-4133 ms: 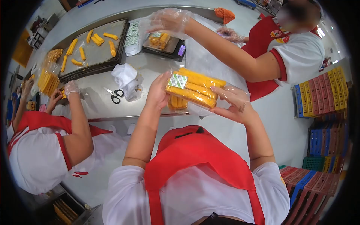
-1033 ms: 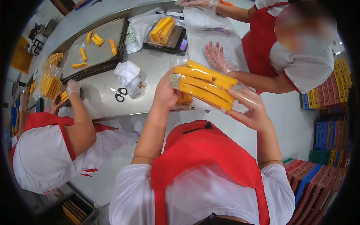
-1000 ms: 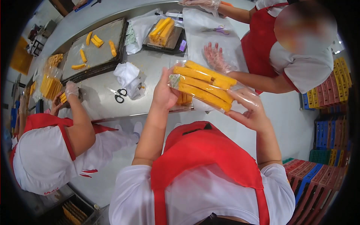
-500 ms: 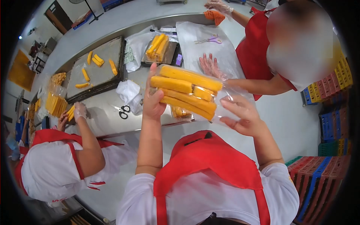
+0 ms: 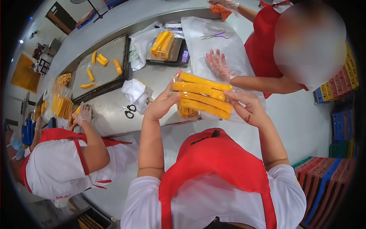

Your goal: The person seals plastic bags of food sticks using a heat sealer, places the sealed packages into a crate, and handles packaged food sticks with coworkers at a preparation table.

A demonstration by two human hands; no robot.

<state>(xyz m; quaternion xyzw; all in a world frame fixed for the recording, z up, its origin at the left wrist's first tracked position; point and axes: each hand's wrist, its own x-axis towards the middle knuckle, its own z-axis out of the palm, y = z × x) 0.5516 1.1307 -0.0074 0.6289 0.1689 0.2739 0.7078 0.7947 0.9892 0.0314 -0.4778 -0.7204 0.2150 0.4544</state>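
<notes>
A clear plastic bag of yellow sticks (image 5: 204, 93) is held up in front of me, over the table's near edge. My left hand (image 5: 162, 105) grips its left end, and my right hand (image 5: 249, 107) pinches the loose plastic at its right end. Partly hidden beneath it, another bag of yellow sticks (image 5: 187, 111) lies on the metal table (image 5: 110, 118). Beyond my hands, a bag of sticks (image 5: 162, 45) rests on a black scale (image 5: 179, 57). Black-handled scissors (image 5: 130, 111) lie beside a crumpled white cloth (image 5: 135, 93).
A dark tray (image 5: 108, 78) holds several yellow sticks. Purple-handled scissors (image 5: 217, 35) lie on white sheeting (image 5: 198, 28). A co-worker's gloved hand (image 5: 219, 65) is spread at the right; another co-worker (image 5: 65, 164) works at the left. Stacked crates (image 5: 324, 183) stand at the lower right.
Since half a second ago, the bag has tilted and moved slightly right, and my right fingers have closed on its end. The left co-worker's gloved hand has shifted over the sticks.
</notes>
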